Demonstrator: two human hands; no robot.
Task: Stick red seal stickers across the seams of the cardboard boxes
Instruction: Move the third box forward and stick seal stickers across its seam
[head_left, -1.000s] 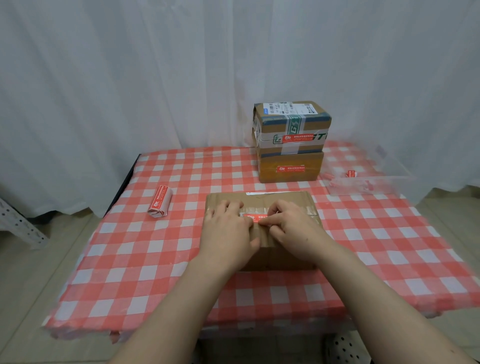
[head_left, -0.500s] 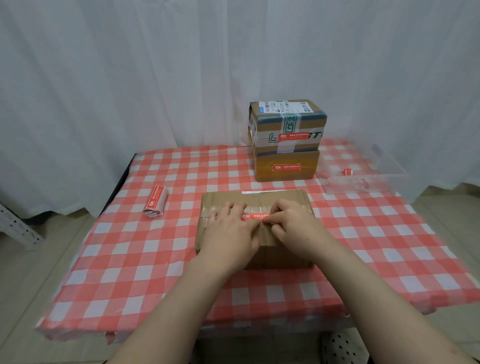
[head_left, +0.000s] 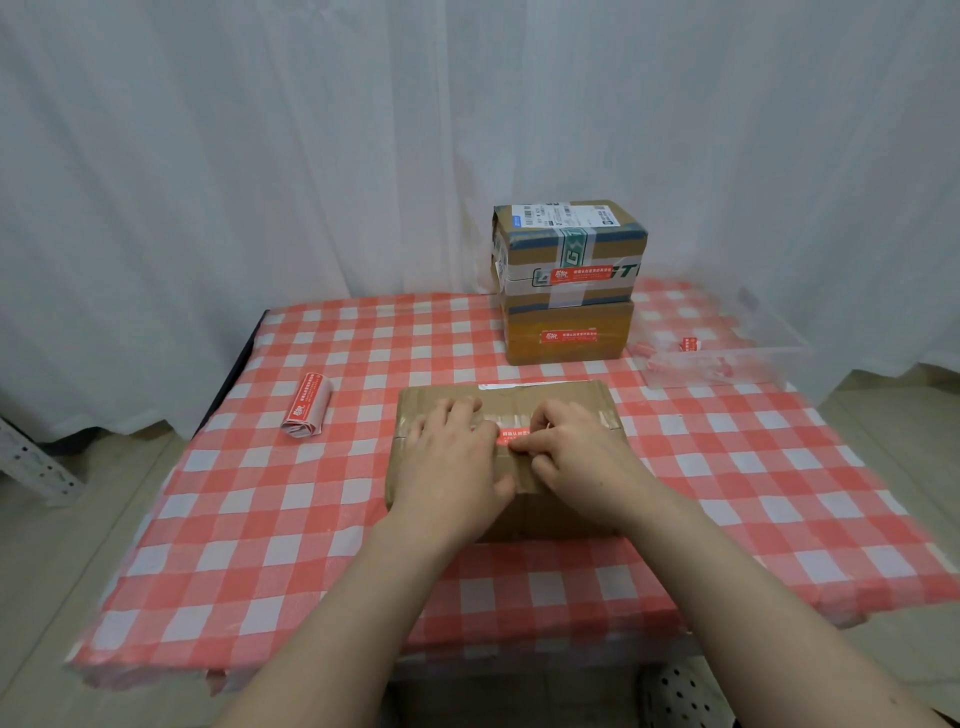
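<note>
The left forearm (head_left: 332, 613) and the right forearm (head_left: 753, 597), both bare, reached forward and converged. The left hand (head_left: 452, 462) lay palm down, fingers straight and slightly spread, thumb angled toward the other hand. The right hand (head_left: 582, 462) sat just beside it, fingers curled, thumb and forefinger tips pinching the red sticker (head_left: 511, 433).

we record the left hand (head_left: 451, 470) and right hand (head_left: 584, 465) as bare — the forearms (head_left: 332, 623) run uncovered to the lower frame edge.
</note>
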